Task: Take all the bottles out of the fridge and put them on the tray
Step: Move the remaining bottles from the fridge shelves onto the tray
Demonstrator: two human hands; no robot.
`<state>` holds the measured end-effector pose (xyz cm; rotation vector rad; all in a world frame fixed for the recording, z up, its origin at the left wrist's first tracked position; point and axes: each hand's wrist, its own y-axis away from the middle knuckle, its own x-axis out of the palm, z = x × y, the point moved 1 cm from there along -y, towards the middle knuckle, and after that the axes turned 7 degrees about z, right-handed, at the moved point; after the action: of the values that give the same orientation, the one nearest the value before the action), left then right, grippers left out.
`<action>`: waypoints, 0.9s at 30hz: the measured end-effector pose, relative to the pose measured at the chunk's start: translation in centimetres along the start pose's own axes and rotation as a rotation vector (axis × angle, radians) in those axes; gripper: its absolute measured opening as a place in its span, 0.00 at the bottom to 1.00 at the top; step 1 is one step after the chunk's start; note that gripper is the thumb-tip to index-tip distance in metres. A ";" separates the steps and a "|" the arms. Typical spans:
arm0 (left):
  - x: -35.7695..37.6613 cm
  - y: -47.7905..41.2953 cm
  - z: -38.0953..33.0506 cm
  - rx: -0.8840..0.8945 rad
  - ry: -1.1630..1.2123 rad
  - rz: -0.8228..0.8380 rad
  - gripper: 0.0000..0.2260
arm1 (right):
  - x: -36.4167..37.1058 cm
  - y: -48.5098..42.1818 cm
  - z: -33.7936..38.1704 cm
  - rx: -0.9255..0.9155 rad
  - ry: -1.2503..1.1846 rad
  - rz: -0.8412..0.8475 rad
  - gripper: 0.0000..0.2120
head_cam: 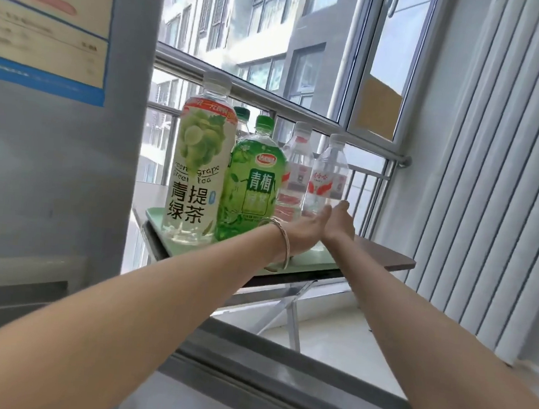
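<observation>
Bottles stand upright on the pale green tray (308,262), which rests on a small folding table (397,259) by the window. Grape tea bottle (196,168) occupies the tray's near left corner; green plum tea bottle (253,183) stands just beside it, a third green-capped bottle (241,117) behind. Two clear water bottles (327,180) stand toward the right edge. Left hand (306,232), bracelet (282,243) on wrist, and right hand (340,222) are both open, holding nothing, meeting beside the nearer water bottle. Contact with it cannot be confirmed.
</observation>
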<state>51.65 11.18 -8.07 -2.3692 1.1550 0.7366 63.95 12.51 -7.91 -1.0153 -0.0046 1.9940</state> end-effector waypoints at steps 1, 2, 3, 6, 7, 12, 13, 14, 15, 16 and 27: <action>0.0 -0.1 0.1 -0.015 0.002 0.003 0.36 | 0.1 -0.1 0.0 0.004 -0.008 0.018 0.28; -0.1 -0.1 0.2 -0.023 0.005 0.006 0.36 | 0.2 -0.1 0.2 0.007 -0.025 0.038 0.28; -0.2 0.1 0.1 -0.027 0.009 0.011 0.36 | 0.2 0.0 0.2 0.013 -0.041 0.056 0.30; -0.8 1.4 -0.5 0.001 0.007 0.023 0.34 | -0.6 1.3 0.5 0.037 -0.050 0.050 0.38; -1.1 1.9 -0.7 0.015 -0.003 0.021 0.33 | -1.0 2.0 0.7 0.019 -0.039 0.012 0.39; -3.2 7.9 -2.3 0.110 -0.108 0.018 0.27 | -2.9 7.8 3.5 -0.253 -0.043 -0.144 0.24; -3.7 9.6 -2.5 0.123 -0.123 0.019 0.26 | -2.9 9.5 4.4 -0.299 -0.038 -0.119 0.22; -4.4 11.2 -2.6 0.126 -0.125 0.016 0.25 | -2.7 11.1 5.3 -0.338 -0.038 -0.088 0.22; -5.1 12.8 -2.5 0.119 -0.132 0.014 0.25 | -2.5 12.8 6.2 -0.359 -0.045 -0.049 0.22; -5.9 14.6 -2.0 0.096 -0.162 0.017 0.27 | -2.0 14.6 7.0 -0.377 -0.061 -0.005 0.23; -9.5 30.9 11.0 -0.133 -0.504 -0.106 0.26 | 15.0 34.6 13.5 -0.419 -0.023 0.641 0.22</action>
<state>18.68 5.16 -14.56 -2.1386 0.7799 1.3096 26.62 6.45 -21.13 -1.3821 -0.1282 2.6592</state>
